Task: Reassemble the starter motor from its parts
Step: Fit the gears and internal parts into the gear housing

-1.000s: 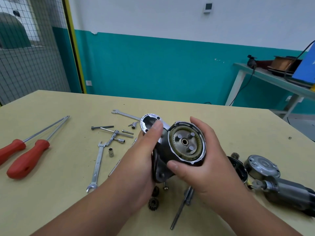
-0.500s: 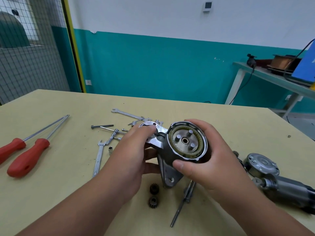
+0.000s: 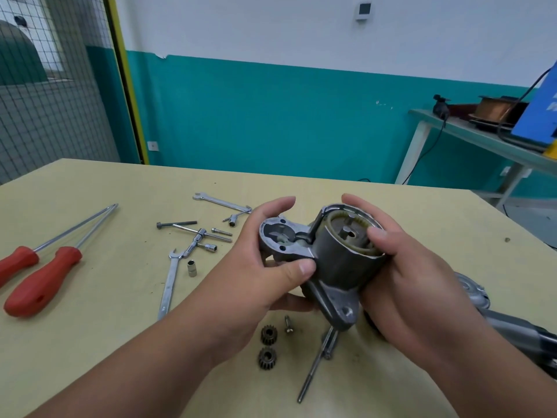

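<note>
Well to the left of the left hand (image 3: pixel 256 273) lie two red-handled steel screwdrivers (image 3: pixel 42 280), while far beyond the right hand (image 3: pixel 416 273) a pale green side table (image 3: pixel 464 131) carries a copper wire spool (image 3: pixel 494 108) and a blue box (image 3: pixel 539 116).

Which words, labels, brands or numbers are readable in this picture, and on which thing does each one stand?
No text can be read.
Blue panel: white marks cut off at the edge, unreadable.
Wall device: screen too small to read.
Spanner: any stamped size too blurred.
Starter housing: no marking visible.
</note>
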A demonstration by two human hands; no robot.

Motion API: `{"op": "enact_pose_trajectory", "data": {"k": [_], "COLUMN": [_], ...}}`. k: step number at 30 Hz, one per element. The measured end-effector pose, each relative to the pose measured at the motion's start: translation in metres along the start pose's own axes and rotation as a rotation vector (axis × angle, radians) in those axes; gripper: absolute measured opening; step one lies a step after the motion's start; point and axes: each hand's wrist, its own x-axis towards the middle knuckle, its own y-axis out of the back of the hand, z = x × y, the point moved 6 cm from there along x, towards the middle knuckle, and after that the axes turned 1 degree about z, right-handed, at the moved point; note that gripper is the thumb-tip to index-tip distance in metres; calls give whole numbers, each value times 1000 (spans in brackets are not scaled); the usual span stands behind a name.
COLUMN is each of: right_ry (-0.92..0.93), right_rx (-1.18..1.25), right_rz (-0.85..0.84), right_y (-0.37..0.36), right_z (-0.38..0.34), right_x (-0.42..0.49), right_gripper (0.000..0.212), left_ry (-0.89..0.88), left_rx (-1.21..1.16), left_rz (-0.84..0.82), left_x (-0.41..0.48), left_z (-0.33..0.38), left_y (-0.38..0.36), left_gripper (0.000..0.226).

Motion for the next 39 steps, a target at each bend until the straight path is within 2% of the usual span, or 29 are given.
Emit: {"op": "enact_pose_trajectory", "data": {"k": [6,12,15,18,21,23,27,30,34,39], "right_ry": [-42,-73,-77,-37,33,117,350,429,429,313], "right_rx": [140,218,177,17,-294,-492,-564,-671,-741,-781], "right_rz": [10,-102,-128,-100,-56,6,118,191,212,206], "right_y": [-3,-13,-14,-12,-11,-12,-23,-25,-25,-25], "right_z": [3,6,8,7,3,-1,-11,-15,-12,-1], "right_x": [-2,-6,-5,-5,-10,-15,-25,-28,-28,-21], "right_gripper": [45,49,49,48,65,63,32,11,23,16], "left_ry": [-54,-95,-81,-5,125,208,259,244,241,227], "left_rx": [93,-42,-51,-105,-253,-337,-476,-556,-661,-706], "left_rz": [-16,-17,48,119,170,144,38,9,10,108], "left_x": [-1,0,0,1,0,-2,-4,-3,-2,0], "left_z": [-6,-8,-7,-7,-11,-12,-15,-18,-21,-23], "left_y": [-5,-5,-1,0,1,1,-3,-3,-3,2], "left_gripper": [77,70,67,65,65,59,61,62,61,58]}}
